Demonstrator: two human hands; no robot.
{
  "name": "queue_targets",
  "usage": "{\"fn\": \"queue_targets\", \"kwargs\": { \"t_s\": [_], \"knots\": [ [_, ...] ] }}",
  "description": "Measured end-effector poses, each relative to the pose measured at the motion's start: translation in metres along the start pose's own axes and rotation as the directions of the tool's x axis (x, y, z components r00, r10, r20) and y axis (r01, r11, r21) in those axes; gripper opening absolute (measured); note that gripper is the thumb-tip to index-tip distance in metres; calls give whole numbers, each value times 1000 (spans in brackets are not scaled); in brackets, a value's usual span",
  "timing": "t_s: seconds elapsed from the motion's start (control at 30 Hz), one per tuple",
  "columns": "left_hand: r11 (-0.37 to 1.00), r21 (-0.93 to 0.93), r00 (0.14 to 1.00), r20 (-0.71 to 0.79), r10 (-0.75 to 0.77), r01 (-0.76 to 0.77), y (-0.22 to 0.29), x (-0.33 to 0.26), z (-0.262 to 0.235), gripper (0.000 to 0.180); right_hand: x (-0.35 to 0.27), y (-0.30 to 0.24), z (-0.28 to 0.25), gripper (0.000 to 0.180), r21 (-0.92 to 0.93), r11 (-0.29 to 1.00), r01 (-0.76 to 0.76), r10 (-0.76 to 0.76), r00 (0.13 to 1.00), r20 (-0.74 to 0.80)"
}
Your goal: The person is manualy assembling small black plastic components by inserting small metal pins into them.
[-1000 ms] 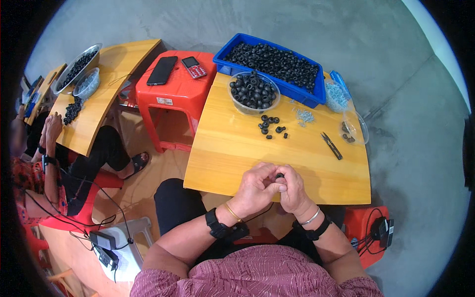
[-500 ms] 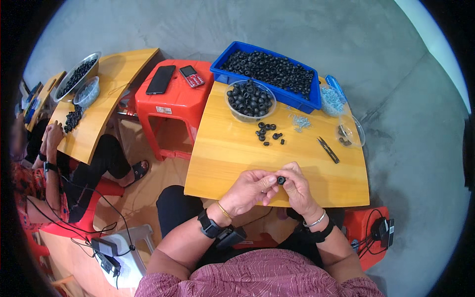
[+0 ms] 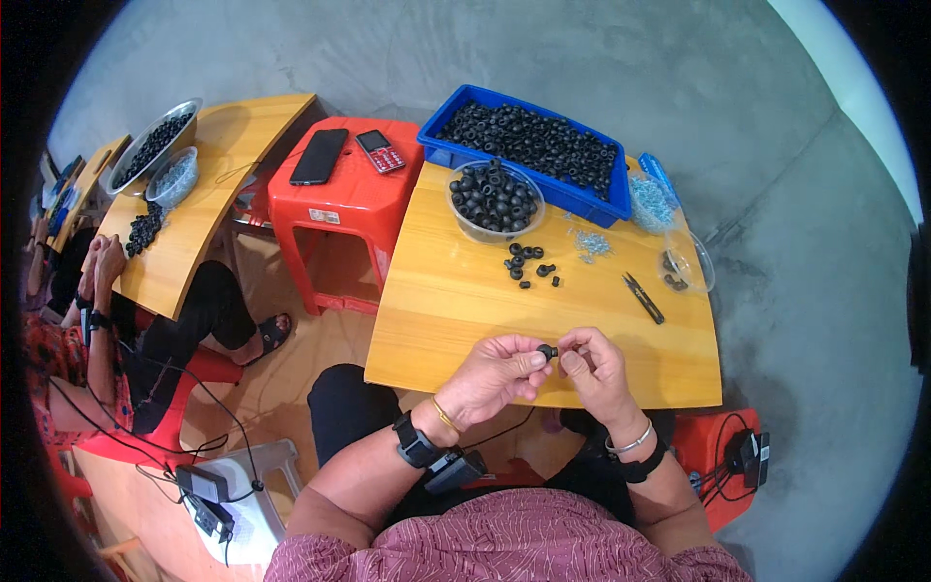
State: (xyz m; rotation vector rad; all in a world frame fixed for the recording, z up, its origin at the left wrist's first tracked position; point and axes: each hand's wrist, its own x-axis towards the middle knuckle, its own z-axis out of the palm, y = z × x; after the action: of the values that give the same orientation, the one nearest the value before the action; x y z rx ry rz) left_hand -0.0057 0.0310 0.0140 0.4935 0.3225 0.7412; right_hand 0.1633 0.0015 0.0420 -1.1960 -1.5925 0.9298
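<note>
At the near edge of the wooden table [image 3: 465,339], my left hand [image 3: 497,378] pinches a small round black part [image 3: 547,352] between thumb and fingers. My right hand [image 3: 593,373] is just to its right, thumb and forefinger closed together near the part's end; whatever they grip is too small to name. Beyond my hands lie several loose black parts [image 3: 519,252] and a little heap of small silvery pieces [image 3: 592,244]. A clear bowl [image 3: 475,233] full of round black parts stands behind them.
A blue tray [image 3: 451,155] heaped with black parts stands at the back. To the right are black snips [image 3: 642,297], a tub of silvery pieces [image 3: 652,204] and a clear lid [image 3: 700,260]. A red stool [image 3: 330,204] bears two phones. At left another person's hands [image 3: 105,260] work.
My right hand has drawn slightly right, off the black part, which now stays in my left fingers and is turned more sideways. The view has shifted a little.
</note>
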Motion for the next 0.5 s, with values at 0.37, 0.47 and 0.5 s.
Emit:
{"fn": "queue_targets", "kwargs": {
  "t_s": [0.37, 0.47, 0.5],
  "knots": [
    [999, 46, 1000, -13, 3, -3, -2, 6, 2, 8, 8, -9, -1, 6, -195, 954, 226, -222, 974, 44],
    [998, 46, 999, -6, -48, 48, -3, 6, 1, 8, 9, -12, -2, 9, -284, 898, 335, -327, 942, 76],
    [997, 72, 999, 0, -39, 39, -4, 3, -2, 9, 6, -16, 1, 11, -258, 923, 285, -267, 958, 102]
  ]
}}
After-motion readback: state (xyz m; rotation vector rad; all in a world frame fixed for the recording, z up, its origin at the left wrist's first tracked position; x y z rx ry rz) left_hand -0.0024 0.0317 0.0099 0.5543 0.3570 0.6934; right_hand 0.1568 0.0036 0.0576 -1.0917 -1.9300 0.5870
